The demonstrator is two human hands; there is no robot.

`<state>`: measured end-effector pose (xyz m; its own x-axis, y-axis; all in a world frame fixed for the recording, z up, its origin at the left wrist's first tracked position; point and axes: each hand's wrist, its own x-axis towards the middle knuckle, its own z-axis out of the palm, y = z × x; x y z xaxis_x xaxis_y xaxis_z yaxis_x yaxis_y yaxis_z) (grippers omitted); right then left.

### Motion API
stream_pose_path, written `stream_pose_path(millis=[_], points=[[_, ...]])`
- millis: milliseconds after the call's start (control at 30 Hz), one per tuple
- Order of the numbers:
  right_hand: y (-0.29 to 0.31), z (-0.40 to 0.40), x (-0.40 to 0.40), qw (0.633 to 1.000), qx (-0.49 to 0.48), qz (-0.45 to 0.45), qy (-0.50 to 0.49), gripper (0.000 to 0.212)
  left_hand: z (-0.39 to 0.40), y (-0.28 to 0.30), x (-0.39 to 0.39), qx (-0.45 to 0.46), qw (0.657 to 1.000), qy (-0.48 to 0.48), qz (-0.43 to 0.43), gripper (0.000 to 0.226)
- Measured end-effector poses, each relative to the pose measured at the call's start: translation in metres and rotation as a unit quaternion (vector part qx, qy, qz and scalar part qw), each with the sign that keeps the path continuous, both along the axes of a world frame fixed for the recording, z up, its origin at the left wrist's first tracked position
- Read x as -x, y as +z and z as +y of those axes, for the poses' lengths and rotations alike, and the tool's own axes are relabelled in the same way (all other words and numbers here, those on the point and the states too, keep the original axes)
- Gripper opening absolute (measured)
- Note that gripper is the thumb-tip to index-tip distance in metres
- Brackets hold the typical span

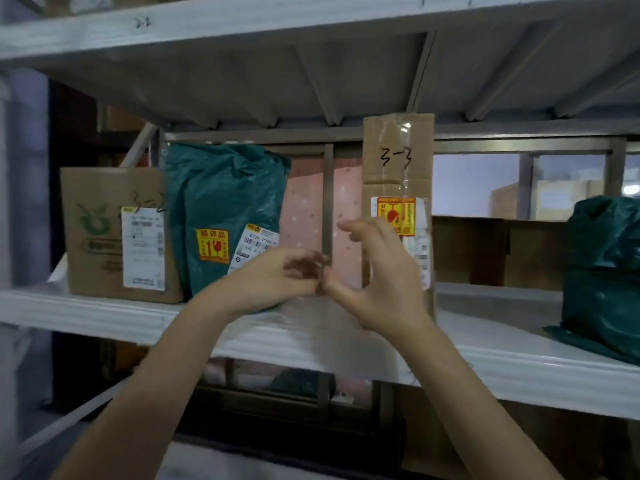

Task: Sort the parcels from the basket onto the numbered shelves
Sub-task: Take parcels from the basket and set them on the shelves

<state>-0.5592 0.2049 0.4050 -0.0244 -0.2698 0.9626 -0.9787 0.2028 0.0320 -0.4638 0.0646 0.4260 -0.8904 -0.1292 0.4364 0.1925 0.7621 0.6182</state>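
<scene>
- Four parcels sit on the shelf [104,311] already, tall box [398,161] mid-frame just placed, I'd guess.
- My left hand [277,277] and right hand [377,275]: fingers loose, holding nothing.
- Can't see the basket, so what's left is unclear.

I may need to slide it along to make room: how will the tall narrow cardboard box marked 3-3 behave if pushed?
The tall narrow cardboard box stands on end, so a push high up would probably tip it; pushing low looks safer. Its flat taped sides suggest it is stiff, not floppy. The yellow and red fragile sticker hints at breakable contents.
</scene>
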Motion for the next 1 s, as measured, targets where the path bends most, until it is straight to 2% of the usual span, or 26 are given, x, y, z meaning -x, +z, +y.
stream_pose_path(millis=[100, 167, 267, 367, 500, 567, 667, 767, 867, 1000], points=[[-0.014, -0.047, -0.034, 0.992, -0.115, 0.031, 0.031, 0.038, -0.026, -0.010, -0.042, 0.077, 0.992, 0.097, 0.025, 0.030], [-0.027, -0.076, -0.055, 0.984, -0.162, 0.045, 0.052, 0.037, -0.049, -0.023, -0.078, 0.139, 0.968, 0.209, -0.007, 0.039], [-0.047, -0.124, -0.093, 0.963, -0.249, 0.053, 0.091, 0.041, -0.077, -0.046, -0.136, 0.226, 0.897, 0.362, -0.112, 0.042], [-0.070, -0.178, -0.140, 0.925, -0.355, 0.066, 0.115, 0.043, -0.104, -0.076, -0.183, 0.242, 0.824, 0.433, -0.273, 0.036], [-0.124, -0.246, -0.206, 0.861, -0.480, 0.096, 0.138, 0.049, -0.136, -0.128, -0.257, 0.156, 0.763, 0.492, -0.388, 0.035], [-0.152, -0.268, -0.241, 0.822, -0.539, 0.107, 0.149, 0.051, -0.144, -0.155, -0.294, 0.115, 0.751, 0.497, -0.419, 0.040], [-0.192, -0.296, -0.296, 0.763, -0.611, 0.127, 0.170, 0.055, -0.150, -0.202, -0.354, 0.012, 0.735, 0.517, -0.439, 0.047], [-0.233, -0.320, -0.351, 0.698, -0.682, 0.127, 0.175, 0.061, -0.151, -0.256, -0.418, -0.089, 0.693, 0.554, -0.453, 0.048], [-0.272, -0.332, -0.399, 0.643, -0.740, 0.098, 0.172, 0.072, -0.146, -0.304, -0.473, -0.144, 0.655, 0.579, -0.463, 0.047], [-0.324, -0.339, -0.447, 0.584, -0.795, 0.051, 0.157, 0.073, -0.136, -0.343, -0.527, -0.237, 0.606, 0.572, -0.499, 0.043]])
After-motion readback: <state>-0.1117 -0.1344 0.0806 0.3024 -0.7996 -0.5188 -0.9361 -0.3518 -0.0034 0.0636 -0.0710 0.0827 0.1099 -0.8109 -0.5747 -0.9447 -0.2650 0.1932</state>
